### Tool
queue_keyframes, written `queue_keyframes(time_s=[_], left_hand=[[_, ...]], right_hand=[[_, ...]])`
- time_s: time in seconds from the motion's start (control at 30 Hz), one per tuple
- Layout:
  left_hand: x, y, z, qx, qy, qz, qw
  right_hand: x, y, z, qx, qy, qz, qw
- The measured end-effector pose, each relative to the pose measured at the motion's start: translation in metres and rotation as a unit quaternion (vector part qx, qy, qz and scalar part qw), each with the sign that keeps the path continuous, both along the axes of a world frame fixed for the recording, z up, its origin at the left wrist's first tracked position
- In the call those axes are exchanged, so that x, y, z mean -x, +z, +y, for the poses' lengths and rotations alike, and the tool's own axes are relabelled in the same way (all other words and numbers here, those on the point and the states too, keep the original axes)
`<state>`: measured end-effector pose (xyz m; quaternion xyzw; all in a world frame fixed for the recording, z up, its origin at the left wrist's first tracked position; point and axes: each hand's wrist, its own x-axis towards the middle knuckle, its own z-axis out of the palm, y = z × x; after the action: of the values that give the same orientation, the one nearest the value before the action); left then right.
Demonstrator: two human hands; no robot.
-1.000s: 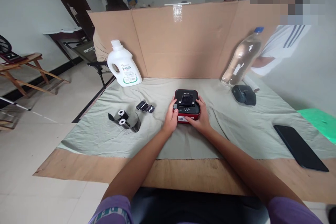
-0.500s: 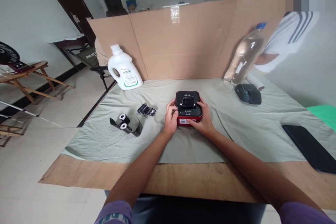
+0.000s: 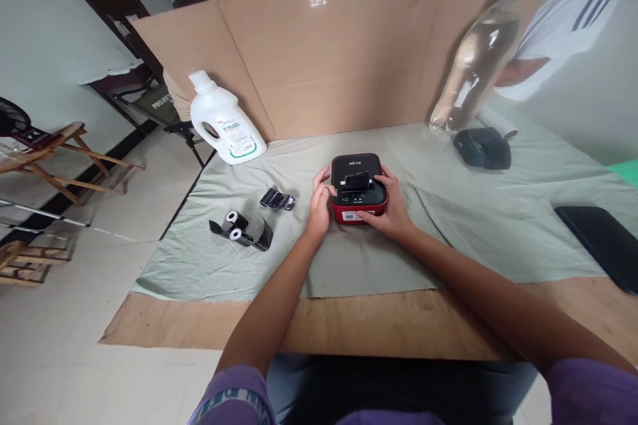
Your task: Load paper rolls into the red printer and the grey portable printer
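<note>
A small label printer (image 3: 359, 198), black on top with red sides, rests on the cloth in front of me. A short piece of black strip (image 3: 357, 180) sticks up from the slot in its top. My right hand (image 3: 395, 211) grips its right side, thumb across the front label and fingertips on the top edge. At the left side is my left hand (image 3: 319, 204), fingers loosely apart, its thumb tip at the printer's corner. Left of that lie a crumpled black strip (image 3: 278, 199) and black rolls with white cores (image 3: 240, 230).
Behind stands a cardboard screen (image 3: 339, 60). A white jug (image 3: 226, 121) is at back left; a clear bottle (image 3: 476, 63) and a dark device (image 3: 482, 149) are at back right. A black phone (image 3: 601, 246) lies right. Beyond the screen is a person's striped sleeve (image 3: 593, 0).
My view has tipped downward and turned slightly. The left fingers have loosened away from the printer's side, while the right hand keeps its grip. The printer stays on the cloth.
</note>
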<state>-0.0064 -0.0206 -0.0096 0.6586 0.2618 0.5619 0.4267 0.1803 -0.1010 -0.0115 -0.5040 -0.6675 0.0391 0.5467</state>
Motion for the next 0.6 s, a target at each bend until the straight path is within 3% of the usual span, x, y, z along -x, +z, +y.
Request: queue_keyframes(time_s=[0.27, 0.47, 0.6], left_hand=[[-0.004, 0.002, -0.007, 0.067, -0.020, -0.025, 0.997], [-0.005, 0.029, 0.001, 0.248, -0.044, -0.048, 0.966], [-0.001, 0.046, 0.009, 0.386, -0.088, -0.040, 0.918]], right_hand=[[-0.002, -0.003, 0.002, 0.034, 0.001, 0.007, 0.999], [-0.002, -0.001, 0.000, 0.036, 0.003, 0.008, 0.999], [-0.002, 0.000, -0.001, 0.023, 0.014, 0.009, 1.000]])
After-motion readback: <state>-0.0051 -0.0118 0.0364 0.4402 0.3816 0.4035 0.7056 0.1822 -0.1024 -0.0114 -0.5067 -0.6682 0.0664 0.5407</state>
